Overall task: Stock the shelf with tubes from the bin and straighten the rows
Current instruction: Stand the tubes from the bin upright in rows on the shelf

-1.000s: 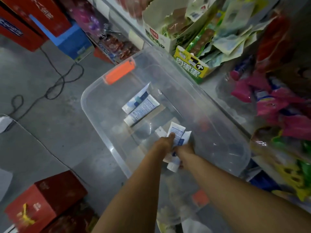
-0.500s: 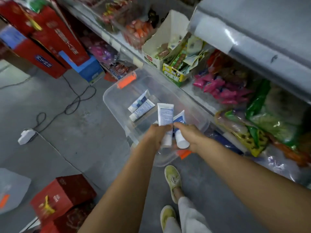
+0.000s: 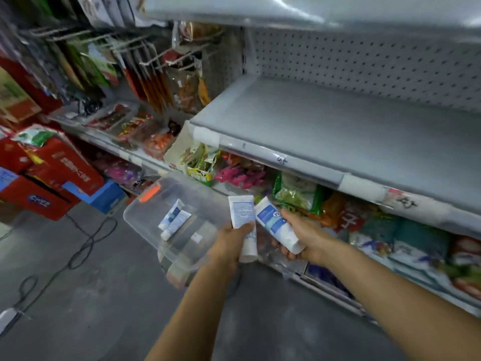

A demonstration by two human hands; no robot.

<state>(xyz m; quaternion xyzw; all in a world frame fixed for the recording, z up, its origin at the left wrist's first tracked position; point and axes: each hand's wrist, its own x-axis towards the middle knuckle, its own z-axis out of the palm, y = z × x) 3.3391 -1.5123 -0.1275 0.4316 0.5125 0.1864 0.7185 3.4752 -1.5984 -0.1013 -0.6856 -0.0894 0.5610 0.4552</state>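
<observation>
My left hand (image 3: 230, 243) grips a white tube (image 3: 243, 216) with small print, cap end down. My right hand (image 3: 303, 237) holds a white and blue tube (image 3: 274, 225), tilted with its cap toward me. Both hands are raised in front of the lower shelf, just right of the clear plastic bin (image 3: 156, 230) on the floor. Two more white and blue tubes (image 3: 174, 220) lie side by side in the bin. Above and to the right is a bare grey shelf (image 3: 338, 134) with a pegboard back.
Snack packets (image 3: 294, 191) fill the lower shelf under the grey one. Red cartons (image 3: 52, 168) and a blue box (image 3: 104, 196) stand on the floor at left. A black cable (image 3: 83, 246) runs across the concrete floor. Hanging goods on hooks (image 3: 145, 61) fill the upper left.
Both hands have lifted a tube each out of the bin and risen with them. My view has swung up from the bin to the bare grey shelf.
</observation>
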